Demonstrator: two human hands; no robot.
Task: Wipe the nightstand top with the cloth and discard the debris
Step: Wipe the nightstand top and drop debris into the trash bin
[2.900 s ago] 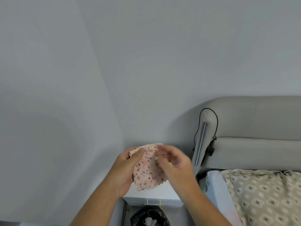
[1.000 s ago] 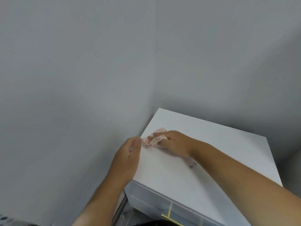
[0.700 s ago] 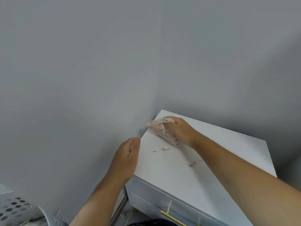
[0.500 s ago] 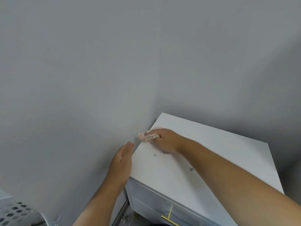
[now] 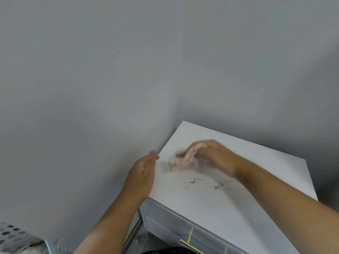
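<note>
The white nightstand point(image 5: 256, 162) stands in the room's corner, its top filling the lower right. My right hand point(image 5: 214, 155) presses a bunched pink speckled cloth point(image 5: 185, 159) onto the left part of the top; both are motion-blurred. Dark crumbs of debris point(image 5: 218, 185) and a thin streak of debris point(image 5: 192, 181) lie on the top just in front of the cloth. My left hand point(image 5: 143, 178) is held flat and cupped against the nightstand's left edge, fingers together, with nothing in it.
Grey walls meet in a corner right behind the nightstand. A drawer with a gold handle point(image 5: 190, 244) faces me. A white perforated basket point(image 5: 14, 239) sits at the bottom left. Something dark point(image 5: 165, 251) shows at the bottom edge below the drawer.
My right hand has swept the cloth back from the far left corner toward the middle of the top, uncovering crumbs. My left hand has stayed at the left edge.
</note>
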